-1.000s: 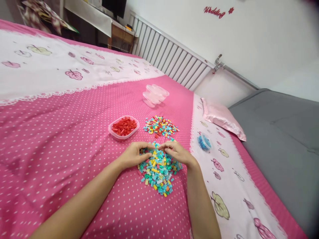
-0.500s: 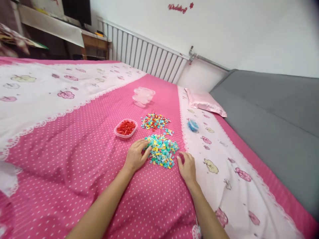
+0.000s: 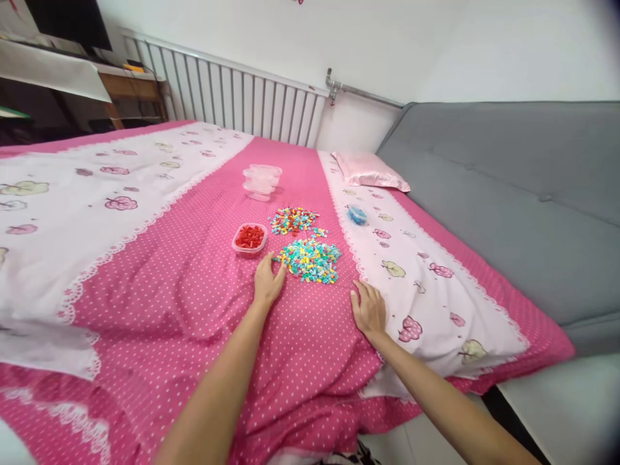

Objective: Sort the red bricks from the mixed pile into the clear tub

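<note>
On the pink dotted bedspread lies a pile of small teal, yellow and white plastic pieces. My left hand is at the pile's left edge, thumb and fingers apart, with nothing visible in it. To the right of the pile, my right hand rests on the cloth, fingers extended and apart from the pieces. Just behind is a second mixed pile with red pieces among the other colours. A clear tub of red pieces stands beyond my left hand. Farther right sits a small container of blue pieces.
Stacked clear plastic tubs stand farther back on the bed. A pink pillow lies at the far right, beside a grey padded headboard. A metal railing runs behind the bed, and a desk with a monitor is at far left.
My head view has shifted right and drawn back. My right hand has moved away from the pile to the right, and my left hand has drawn back to the pile's left edge.
</note>
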The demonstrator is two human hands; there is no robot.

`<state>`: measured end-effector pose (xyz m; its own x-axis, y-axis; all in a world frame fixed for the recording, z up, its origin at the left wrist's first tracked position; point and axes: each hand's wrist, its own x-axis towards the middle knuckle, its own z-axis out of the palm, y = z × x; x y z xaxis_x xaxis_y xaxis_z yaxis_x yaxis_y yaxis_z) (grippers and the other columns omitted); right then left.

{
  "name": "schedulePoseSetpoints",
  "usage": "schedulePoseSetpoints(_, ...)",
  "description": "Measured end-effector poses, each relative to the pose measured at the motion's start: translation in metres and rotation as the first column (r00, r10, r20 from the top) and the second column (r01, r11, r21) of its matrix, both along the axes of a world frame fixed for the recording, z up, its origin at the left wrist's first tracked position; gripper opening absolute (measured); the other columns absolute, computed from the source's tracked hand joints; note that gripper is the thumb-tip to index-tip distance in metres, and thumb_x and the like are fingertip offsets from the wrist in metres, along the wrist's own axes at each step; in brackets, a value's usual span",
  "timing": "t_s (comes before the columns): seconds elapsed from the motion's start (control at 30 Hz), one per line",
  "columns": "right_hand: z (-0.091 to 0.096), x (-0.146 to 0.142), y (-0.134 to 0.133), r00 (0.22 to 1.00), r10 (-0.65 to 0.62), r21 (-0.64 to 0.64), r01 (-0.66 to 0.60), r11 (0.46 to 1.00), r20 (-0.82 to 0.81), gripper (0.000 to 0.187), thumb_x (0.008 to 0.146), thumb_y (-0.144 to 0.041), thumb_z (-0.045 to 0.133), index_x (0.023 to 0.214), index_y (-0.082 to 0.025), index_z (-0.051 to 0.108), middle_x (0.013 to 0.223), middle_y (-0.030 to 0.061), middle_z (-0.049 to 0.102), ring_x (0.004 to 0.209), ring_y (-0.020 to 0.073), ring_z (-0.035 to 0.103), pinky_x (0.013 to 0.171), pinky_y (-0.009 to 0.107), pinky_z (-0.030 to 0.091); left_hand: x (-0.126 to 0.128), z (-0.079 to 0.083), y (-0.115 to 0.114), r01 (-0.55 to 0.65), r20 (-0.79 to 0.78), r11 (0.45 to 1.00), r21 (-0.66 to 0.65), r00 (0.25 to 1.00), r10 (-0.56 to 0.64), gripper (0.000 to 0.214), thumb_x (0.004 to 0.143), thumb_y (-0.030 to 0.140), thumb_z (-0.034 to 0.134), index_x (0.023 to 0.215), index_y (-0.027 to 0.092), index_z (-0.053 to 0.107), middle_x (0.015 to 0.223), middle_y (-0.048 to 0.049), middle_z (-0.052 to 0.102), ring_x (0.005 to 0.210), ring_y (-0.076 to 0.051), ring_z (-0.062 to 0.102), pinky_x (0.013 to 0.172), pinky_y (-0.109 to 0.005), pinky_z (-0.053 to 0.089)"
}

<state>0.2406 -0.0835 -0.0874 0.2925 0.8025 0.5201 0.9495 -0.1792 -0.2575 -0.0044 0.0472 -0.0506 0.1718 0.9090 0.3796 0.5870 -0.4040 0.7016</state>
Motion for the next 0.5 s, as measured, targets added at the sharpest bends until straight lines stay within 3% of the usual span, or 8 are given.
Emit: schedulePoseSetpoints(0.5, 0.003, -0.003, 0.000, 0.998, -0.049, 0.007, 0.049, 0.999, 0.029, 0.037, 0.088, -0.031, 0.037, 0.115, -0.014, 0.056, 0.116, 0.0117, 0.058, 0.107, 0.0217, 0.048, 0.094, 0.038, 0.035, 0.004, -0.009, 0.018, 0.015, 0.159, 0.999, -0.034, 0.987, -0.009, 0.050, 0.076, 0.035, 0.051, 0.117, 0.008, 0.052, 0.115, -0.0164, 0.058, 0.106, -0.026, 0.053, 0.094, -0.041, 0.038)
